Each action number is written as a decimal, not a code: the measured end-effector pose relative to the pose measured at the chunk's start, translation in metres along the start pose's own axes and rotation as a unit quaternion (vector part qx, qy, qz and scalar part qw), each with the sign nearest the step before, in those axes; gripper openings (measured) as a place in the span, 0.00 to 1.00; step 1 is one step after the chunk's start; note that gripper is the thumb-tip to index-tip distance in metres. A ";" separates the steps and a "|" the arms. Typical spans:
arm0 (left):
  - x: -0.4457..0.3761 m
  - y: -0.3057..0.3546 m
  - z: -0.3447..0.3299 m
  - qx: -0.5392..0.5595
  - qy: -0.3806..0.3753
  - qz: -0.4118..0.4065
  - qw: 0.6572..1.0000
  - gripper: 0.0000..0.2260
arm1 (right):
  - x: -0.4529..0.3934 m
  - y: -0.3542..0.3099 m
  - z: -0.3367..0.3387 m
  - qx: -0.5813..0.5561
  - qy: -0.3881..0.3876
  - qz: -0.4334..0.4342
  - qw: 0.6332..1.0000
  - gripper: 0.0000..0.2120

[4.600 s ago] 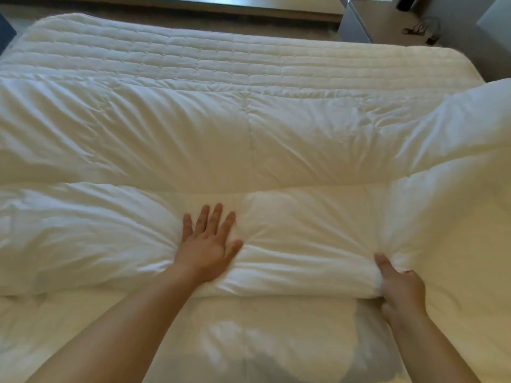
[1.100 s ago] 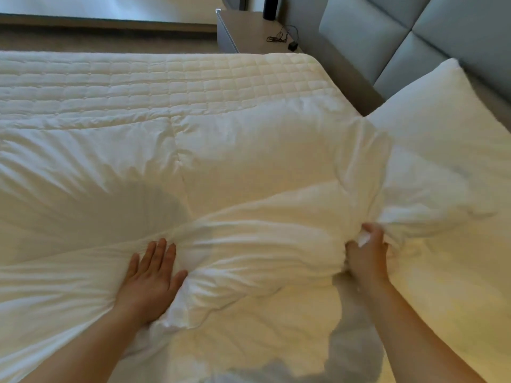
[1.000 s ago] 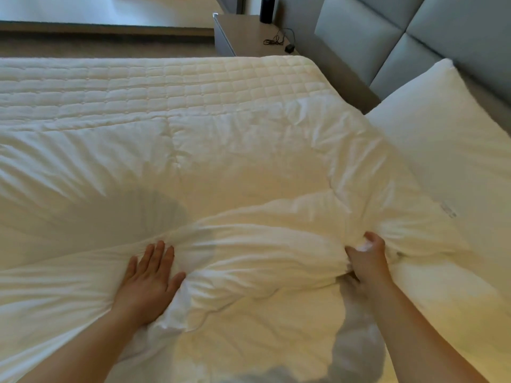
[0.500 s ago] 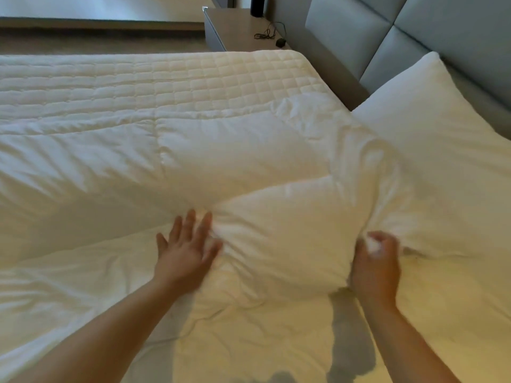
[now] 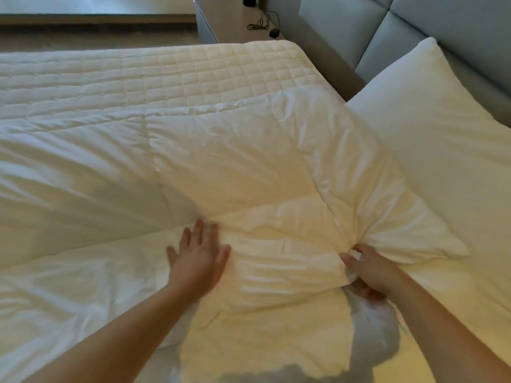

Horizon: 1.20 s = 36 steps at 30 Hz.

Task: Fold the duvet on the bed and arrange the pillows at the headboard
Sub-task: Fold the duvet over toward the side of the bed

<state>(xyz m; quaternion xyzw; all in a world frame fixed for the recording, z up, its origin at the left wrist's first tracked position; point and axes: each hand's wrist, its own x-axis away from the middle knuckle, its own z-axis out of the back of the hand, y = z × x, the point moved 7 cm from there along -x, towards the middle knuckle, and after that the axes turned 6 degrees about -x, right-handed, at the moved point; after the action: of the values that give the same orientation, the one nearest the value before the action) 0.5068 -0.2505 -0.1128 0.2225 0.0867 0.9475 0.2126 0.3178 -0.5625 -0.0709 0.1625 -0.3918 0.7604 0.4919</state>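
Beside grey headboard (image 5: 359, 31), quilted mattress (image 5: 166, 76), nightstand (image 5: 229, 20)

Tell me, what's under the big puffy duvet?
The quilted mattress pad shows beyond the duvet and runs beneath it. The left hand presses flat on top; the right hand grips a fold. Anything else underneath is covered.

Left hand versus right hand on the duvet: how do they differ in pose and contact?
The left hand lies flat, fingers straight and spread, pressing the duvet; the right hand has fingers curled, pinching a bunched fold. The left hand is mid-duvet; the right hand is nearer the pillow. Both are bare and touch the duvet.
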 end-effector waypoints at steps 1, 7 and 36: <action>0.002 0.011 -0.005 -0.008 0.001 -0.020 1.000 0.30 | 0.003 -0.008 0.011 0.021 -0.004 0.010 1.000 0.24; 0.003 0.017 -0.069 -0.125 0.010 -0.040 0.991 0.33 | 0.010 -0.109 0.084 0.107 0.369 0.286 0.878 0.23; -0.052 0.067 -0.085 -0.123 0.016 -0.082 0.989 0.28 | -0.136 -0.058 0.085 0.026 -0.109 -0.026 0.993 0.13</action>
<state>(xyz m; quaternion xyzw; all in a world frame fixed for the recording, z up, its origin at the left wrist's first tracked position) 0.4853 -0.3389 -0.1909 0.1717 -0.0092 0.9337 0.3142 0.4202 -0.6994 -0.0770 0.2670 -0.4192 0.7349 0.4615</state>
